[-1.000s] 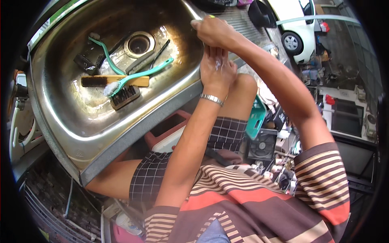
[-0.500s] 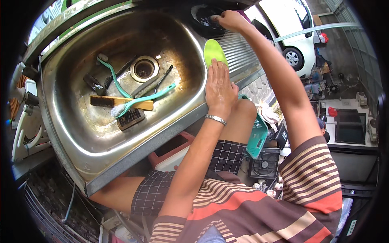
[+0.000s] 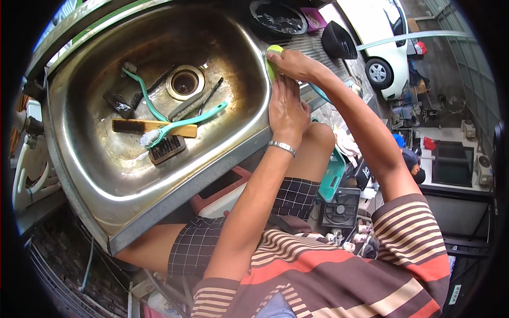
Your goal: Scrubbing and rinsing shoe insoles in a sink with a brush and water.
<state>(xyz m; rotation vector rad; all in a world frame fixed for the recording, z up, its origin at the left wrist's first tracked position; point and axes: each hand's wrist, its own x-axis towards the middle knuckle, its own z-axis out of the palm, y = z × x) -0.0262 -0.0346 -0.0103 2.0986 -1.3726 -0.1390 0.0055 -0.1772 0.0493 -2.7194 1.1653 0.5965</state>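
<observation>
My left hand (image 3: 287,109) lies flat, fingers stretched, on a bright green insole-shaped piece (image 3: 270,67) at the sink's right edge. Just beyond those fingertips, my right hand (image 3: 295,64) is closed at the green piece's far end. A curved blue handle (image 3: 319,93) shows under the right wrist; the tool's head is hidden by the hand. In the steel sink (image 3: 233,58) lie a wooden brush (image 3: 183,130), a dark-bristled brush (image 3: 167,150), two teal-handled brushes, one with white bristles (image 3: 150,138), and several dark pieces near the drain (image 3: 185,82).
A black basin (image 3: 278,18) with foamy liquid stands beyond the ribbed drainboard (image 3: 313,47), beside a pink container (image 3: 314,19) and a black bucket (image 3: 338,41). Below the sink's right side sits a teal basket (image 3: 330,177). A white car (image 3: 377,40) is parked farther off.
My right hand has come from the black basin back toward me, to the far end of the green piece. My left hand stays on it. The view has shifted slightly.
</observation>
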